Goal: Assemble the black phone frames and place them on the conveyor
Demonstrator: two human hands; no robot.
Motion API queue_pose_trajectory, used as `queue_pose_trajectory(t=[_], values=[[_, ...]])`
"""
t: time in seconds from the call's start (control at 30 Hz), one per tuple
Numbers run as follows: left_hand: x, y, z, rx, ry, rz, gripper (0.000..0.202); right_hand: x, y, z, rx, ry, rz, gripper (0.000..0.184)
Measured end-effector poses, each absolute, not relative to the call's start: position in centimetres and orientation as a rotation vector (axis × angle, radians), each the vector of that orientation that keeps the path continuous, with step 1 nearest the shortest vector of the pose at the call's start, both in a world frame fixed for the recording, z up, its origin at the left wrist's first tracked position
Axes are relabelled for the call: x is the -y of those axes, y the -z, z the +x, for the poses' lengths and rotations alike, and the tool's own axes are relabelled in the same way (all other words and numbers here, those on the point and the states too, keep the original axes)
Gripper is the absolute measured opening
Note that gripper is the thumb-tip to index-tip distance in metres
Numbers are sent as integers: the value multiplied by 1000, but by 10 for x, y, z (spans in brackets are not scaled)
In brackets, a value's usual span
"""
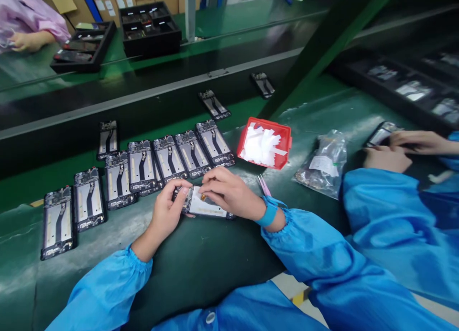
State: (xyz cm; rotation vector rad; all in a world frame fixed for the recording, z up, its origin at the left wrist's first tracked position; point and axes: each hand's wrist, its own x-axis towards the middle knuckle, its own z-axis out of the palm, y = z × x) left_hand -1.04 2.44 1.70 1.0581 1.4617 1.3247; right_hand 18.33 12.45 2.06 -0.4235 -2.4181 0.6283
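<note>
A phone frame (205, 208) lies flat on the green mat near the bench edge, its inner side up. My left hand (168, 211) grips its left end with curled fingers. My right hand (229, 191) rests over the frame's upper middle, fingertips pinched down on a small orange part that I cannot make out. A blue band sits on my right wrist. Pink tweezers (264, 185) lie just right of that hand.
Several phone frames (143, 166) lie in a row beyond my hands. A red tray (266, 143) holds white strips. A clear bag (322, 165) lies to the right, next to a co-worker's hands (398, 150). Black trays (150, 27) and another person's hand (27, 40) are across the conveyor.
</note>
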Motion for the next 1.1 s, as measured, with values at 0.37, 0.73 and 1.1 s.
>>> queue_pose_trajectory(t=[0.37,0.73,1.1], values=[[-14,-13,-1,-1611,-1321,1310,21,-100,-16,171,2370,-502,-635,23],[-15,-17,-1,-1566,-1181,1214,25,-100,-12,166,2312,-508,-658,24],[-20,-16,2,-1300,-1184,876,46,-103,-15,168,2377,-345,-691,19]])
